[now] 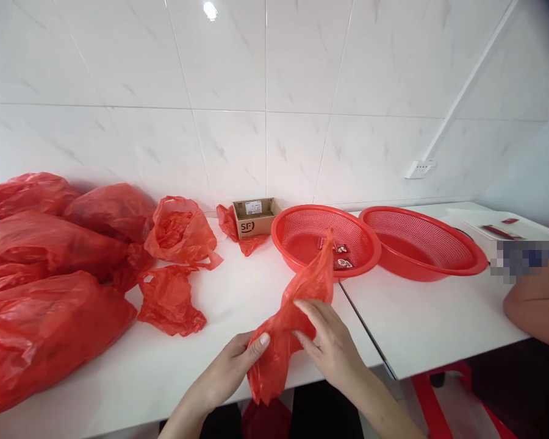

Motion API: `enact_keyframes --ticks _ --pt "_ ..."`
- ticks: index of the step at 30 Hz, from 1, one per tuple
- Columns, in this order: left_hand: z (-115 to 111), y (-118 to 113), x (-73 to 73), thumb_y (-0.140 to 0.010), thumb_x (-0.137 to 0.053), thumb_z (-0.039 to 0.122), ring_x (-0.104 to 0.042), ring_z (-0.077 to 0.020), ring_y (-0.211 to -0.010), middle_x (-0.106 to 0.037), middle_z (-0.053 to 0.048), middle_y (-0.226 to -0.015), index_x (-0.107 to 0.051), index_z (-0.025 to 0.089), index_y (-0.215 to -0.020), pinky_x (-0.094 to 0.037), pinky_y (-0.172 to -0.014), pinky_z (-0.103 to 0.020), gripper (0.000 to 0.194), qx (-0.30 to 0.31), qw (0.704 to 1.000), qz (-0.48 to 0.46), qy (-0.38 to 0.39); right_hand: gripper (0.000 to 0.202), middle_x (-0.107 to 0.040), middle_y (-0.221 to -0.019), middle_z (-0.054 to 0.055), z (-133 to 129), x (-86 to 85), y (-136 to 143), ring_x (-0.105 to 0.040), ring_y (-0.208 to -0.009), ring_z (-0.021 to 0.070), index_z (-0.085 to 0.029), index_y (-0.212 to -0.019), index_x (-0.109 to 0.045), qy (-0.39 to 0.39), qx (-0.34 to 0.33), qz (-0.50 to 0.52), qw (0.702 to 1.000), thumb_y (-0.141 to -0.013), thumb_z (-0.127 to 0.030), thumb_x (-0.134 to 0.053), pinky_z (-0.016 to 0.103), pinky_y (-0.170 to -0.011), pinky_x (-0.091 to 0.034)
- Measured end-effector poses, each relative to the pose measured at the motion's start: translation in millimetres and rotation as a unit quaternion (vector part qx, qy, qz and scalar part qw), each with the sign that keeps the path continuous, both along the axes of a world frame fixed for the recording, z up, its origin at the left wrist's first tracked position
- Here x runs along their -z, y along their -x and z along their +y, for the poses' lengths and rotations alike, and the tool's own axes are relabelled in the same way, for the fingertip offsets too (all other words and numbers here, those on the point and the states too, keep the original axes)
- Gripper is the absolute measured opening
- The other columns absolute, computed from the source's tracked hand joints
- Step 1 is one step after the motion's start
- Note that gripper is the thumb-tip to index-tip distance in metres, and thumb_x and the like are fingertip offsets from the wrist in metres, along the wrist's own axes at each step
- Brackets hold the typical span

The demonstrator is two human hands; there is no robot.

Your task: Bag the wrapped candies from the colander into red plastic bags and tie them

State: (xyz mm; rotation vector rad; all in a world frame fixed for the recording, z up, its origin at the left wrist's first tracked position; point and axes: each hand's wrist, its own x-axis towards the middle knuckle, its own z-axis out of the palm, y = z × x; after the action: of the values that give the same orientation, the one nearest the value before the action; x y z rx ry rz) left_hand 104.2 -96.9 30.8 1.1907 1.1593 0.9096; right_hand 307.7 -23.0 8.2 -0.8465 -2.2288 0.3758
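Observation:
A thin red plastic bag (289,334) hangs between my hands over the table's front edge, its top narrowing to a point in front of a red basket. My left hand (238,361) grips the bag from the left, thumb pressed on the film. On the other side my right hand (328,341) has its fingers curled around the bag's middle, the thumb a little lower. What lies inside the bag, if anything, cannot be made out. Behind it, the red perforated basket (297,259) holds several small dark red packets (343,263).
Full red bags (50,341) are heaped at the left. Near them sit an open red bag (183,235) and a crumpled one (171,302). A cardboard box (255,222) stands by the wall. Right lie a second basket (439,262), a white tray (531,222) and another person's arm (537,305).

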Motion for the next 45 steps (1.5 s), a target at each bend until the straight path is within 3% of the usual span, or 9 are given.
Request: enact_keyframes --ticks 5,12,16,23,29,36,40,43,45 --pt "-5 1 0.7 -0.092 -0.046 0.048 -0.048 -0.0169 -0.080 -0.058 -0.004 -0.085 -0.063 0.014 -0.086 -0.041 -0.077 -0.027 0.039 0.021 0.999 0.005 -0.026 0.015 -0.059 -0.086 0.005 -1 13.0 9 -0.056 -0.079 0.0192 -0.021 -0.091 -0.058 0.019 -0.043 0.010 0.999 -0.090 -0.009 -0.049 0.035 -0.068 -0.050" --pt "-9 -1 6.2 -0.093 -0.045 0.049 -0.040 -0.0131 -0.069 -0.049 -0.001 -0.074 -0.056 0.014 -0.079 -0.037 -0.067 -0.025 0.040 0.016 0.999 0.020 -0.035 0.034 -0.058 -0.096 0.006 0 8.4 16 -0.057 -0.084 0.0160 -0.022 -0.120 -0.051 -0.034 -0.039 0.125 0.991 -0.091 -0.005 -0.048 0.030 -0.070 -0.050" --pt "-10 -2 2.2 -0.091 -0.048 0.048 -0.049 -0.0158 -0.076 -0.058 -0.004 -0.082 -0.064 0.013 -0.090 -0.042 -0.072 -0.026 0.038 0.005 0.998 0.043 -0.045 0.026 -0.057 -0.089 0.005 2 3.3 17 -0.057 -0.078 0.0145 -0.022 -0.105 -0.060 -0.053 -0.049 0.107 0.992 -0.090 -0.004 -0.048 0.028 -0.066 -0.050" --pt "0 -2 3.3 -0.087 -0.056 0.049 -0.049 -0.0121 -0.067 -0.058 -0.001 -0.073 -0.065 0.015 -0.084 -0.041 -0.063 -0.021 0.035 -0.116 0.992 0.037 -0.026 0.027 -0.058 -0.102 0.007 -2 1.9 17 -0.059 -0.087 0.0160 -0.023 -0.105 -0.064 -0.089 -0.043 0.121 0.988 -0.088 -0.005 -0.054 0.028 -0.070 -0.051" --pt "10 27 5.8 -0.079 -0.067 0.051 -0.043 -0.0069 -0.055 -0.051 0.004 -0.064 -0.058 0.016 -0.077 -0.036 -0.050 -0.015 0.036 -0.342 0.937 -0.042 -0.063 0.020 -0.062 -0.105 0.010 -14 -13.0 8 -0.057 -0.100 0.0221 -0.019 -0.094 -0.060 -0.100 -0.067 0.109 0.987 -0.083 -0.005 -0.052 0.038 -0.085 -0.048" --pt "21 38 1.2 -0.070 -0.079 0.038 -0.054 -0.0082 -0.059 -0.059 0.002 -0.071 -0.057 0.017 -0.078 -0.046 -0.055 -0.017 0.032 -0.371 0.883 -0.283 -0.052 0.014 -0.060 -0.059 -0.001 -25 -33.8 0 -0.053 -0.052 0.0150 -0.020 -0.068 -0.057 0.151 -0.097 -0.238 0.954 -0.081 -0.020 -0.056 0.031 -0.063 -0.045" --pt "21 21 10.1 -0.071 -0.079 0.034 -0.055 -0.0070 -0.059 -0.058 0.004 -0.069 -0.059 0.017 -0.079 -0.047 -0.056 -0.016 0.028 -0.352 0.884 -0.306 -0.014 0.025 -0.072 -0.091 0.000 -27 -57.8 8 -0.066 -0.074 0.0149 -0.026 -0.115 -0.061 0.233 -0.133 -0.108 0.957 -0.094 -0.031 -0.048 0.024 -0.066 -0.050" --pt "21 10 15.1 -0.072 -0.078 0.033 -0.055 -0.0075 -0.058 -0.058 0.003 -0.068 -0.061 0.016 -0.079 -0.047 -0.055 -0.016 0.025 -0.322 0.895 -0.310 0.003 0.030 -0.071 -0.107 0.003 -14 -54.1 29 -0.066 -0.094 0.0110 -0.021 -0.122 -0.059 0.111 -0.089 0.010 0.990 -0.099 -0.025 -0.040 0.020 -0.083 -0.051" --pt "20 11 17.4 -0.073 -0.077 0.032 -0.056 -0.0091 -0.058 -0.059 0.001 -0.070 -0.063 0.016 -0.084 -0.048 -0.054 -0.018 0.024 -0.295 0.900 -0.319 0.027 0.029 -0.073 -0.096 0.002 4 -40.1 40 -0.067 -0.087 0.0087 -0.018 -0.106 -0.067 -0.077 -0.013 -0.061 0.995 -0.099 -0.021 -0.039 0.016 -0.077 -0.052"
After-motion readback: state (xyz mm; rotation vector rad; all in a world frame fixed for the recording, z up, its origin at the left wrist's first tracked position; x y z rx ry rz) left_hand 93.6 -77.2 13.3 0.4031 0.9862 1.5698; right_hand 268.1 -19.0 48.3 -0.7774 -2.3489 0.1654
